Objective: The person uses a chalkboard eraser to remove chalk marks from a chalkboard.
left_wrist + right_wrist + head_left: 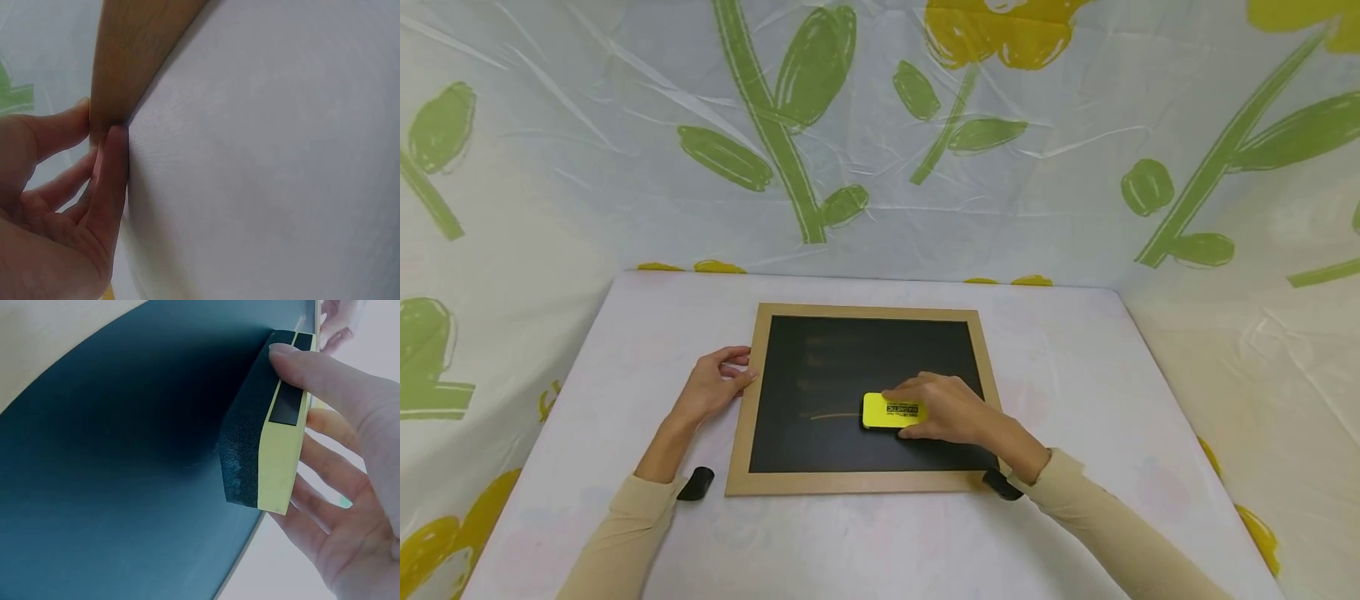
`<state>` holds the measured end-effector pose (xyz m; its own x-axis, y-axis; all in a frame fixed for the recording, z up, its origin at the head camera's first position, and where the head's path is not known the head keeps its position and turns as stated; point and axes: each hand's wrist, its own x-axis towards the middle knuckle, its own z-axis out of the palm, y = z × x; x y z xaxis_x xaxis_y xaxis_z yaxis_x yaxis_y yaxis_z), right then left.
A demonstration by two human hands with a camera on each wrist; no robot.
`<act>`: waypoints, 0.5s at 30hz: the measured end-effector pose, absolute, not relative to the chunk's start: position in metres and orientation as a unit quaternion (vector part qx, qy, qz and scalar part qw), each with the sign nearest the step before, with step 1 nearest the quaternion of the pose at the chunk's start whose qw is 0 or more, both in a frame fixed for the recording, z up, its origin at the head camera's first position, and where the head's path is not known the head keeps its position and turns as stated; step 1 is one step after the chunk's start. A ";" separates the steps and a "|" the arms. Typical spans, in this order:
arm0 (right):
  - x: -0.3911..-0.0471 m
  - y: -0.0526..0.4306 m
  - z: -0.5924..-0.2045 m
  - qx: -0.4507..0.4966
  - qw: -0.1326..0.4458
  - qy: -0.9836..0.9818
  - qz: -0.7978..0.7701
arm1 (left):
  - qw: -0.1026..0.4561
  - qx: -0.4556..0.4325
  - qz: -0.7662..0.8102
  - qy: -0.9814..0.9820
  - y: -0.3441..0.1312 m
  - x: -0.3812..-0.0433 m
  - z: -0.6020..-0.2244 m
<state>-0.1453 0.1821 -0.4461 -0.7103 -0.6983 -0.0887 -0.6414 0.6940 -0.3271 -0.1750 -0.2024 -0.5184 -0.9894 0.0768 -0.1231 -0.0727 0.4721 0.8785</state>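
Note:
A chalkboard (pixel 865 350) with a pale wooden frame lies on the white table. My right hand (pixel 947 408) grips a yellow eraser (pixel 883 410) by its sides, thumb on one long side. In the right wrist view, the black felt of the eraser (pixel 244 444) faces the board's dark surface. A thin orange chalk line (pixel 835 415) runs left from the eraser, with faint smudges above it. My left hand (pixel 715 383) holds the frame's left edge. Its thumb and fingertips meet the wooden frame (pixel 134 56) in the left wrist view.
Black bands sit at both wrists, the left one (pixel 696 483) beside the sleeve cuff. The white table (pixel 820 550) extends around the board. Behind and at the sides hangs a sheet (pixel 880 225) printed with green leaves and yellow flowers.

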 end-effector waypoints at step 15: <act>-0.155 0.127 -0.450 -0.402 0.098 0.904 -0.110 | 0.079 -0.003 0.491 0.868 -0.202 -0.175 -0.517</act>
